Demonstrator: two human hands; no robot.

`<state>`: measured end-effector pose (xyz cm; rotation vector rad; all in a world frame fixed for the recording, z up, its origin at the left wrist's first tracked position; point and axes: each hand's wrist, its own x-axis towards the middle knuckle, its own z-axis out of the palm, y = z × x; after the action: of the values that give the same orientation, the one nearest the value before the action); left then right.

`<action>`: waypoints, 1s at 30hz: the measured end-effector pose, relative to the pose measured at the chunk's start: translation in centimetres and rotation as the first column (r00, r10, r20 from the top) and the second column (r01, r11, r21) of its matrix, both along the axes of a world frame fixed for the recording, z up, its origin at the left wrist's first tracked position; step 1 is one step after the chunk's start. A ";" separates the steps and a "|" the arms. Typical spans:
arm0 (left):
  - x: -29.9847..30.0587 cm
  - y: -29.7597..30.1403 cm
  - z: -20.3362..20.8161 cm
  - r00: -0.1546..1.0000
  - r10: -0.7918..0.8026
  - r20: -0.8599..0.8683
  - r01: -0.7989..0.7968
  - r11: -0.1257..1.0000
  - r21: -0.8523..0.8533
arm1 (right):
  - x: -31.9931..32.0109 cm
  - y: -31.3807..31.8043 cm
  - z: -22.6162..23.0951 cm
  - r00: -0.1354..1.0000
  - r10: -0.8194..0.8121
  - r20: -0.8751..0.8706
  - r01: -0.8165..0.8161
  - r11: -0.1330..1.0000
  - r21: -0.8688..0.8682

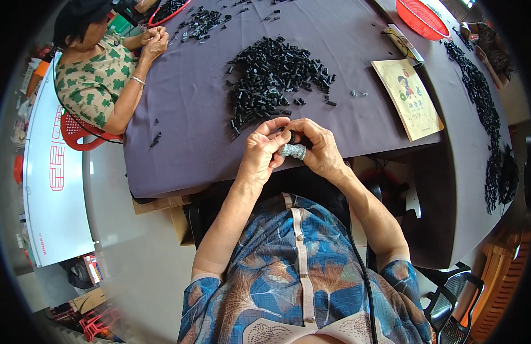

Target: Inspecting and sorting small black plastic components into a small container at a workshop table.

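Observation:
My left hand and my right hand meet just over the table's near edge, fingers closed in a pinch. Between the fingertips is a small black part, mostly covered by them, so its exact kind does not show. A grey speckled wrap encircles a finger between the hands, seemingly of the right one. Right beyond my fingers spreads a large heap of short black cylindrical pieces on the dark grey tablecloth.
A yellow booklet lies to the right, below a long narrow box. Red baskets stand at the far side. Black pieces line the right-hand table. At the left sits a co-worker, hands together over the table.

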<state>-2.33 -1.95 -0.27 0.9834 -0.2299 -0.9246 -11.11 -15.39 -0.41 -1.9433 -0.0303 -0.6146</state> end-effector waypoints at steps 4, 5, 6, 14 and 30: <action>-0.5 0.0 -0.4 0.994 -0.006 -0.105 -0.003 0.996 -0.092 | -0.1 -0.2 -0.1 1.000 0.022 -0.008 -0.022 0.995 0.102; -0.6 0.0 -0.5 0.989 0.001 -0.150 -0.021 0.992 -0.128 | 0.0 -0.1 -0.2 1.000 0.023 -0.008 -0.022 0.995 0.101; -0.6 0.0 -0.5 0.989 0.001 -0.150 -0.020 0.992 -0.128 | 0.0 0.0 -0.2 0.999 0.049 0.021 -0.052 0.985 0.163; -0.2 0.4 -1.0 0.978 -0.071 -0.196 0.027 0.976 -0.216 | -0.2 0.2 -0.8 0.991 0.127 0.046 -0.136 0.924 0.358; -0.2 0.3 -0.7 0.982 -0.086 -0.167 0.052 0.979 -0.197 | -0.3 0.7 -0.4 0.997 0.069 0.025 -0.073 0.952 0.299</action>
<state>-2.53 -1.60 -0.98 0.7158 -0.2015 -1.0268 -11.37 -14.66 -0.83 -1.6367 -0.0148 -0.5510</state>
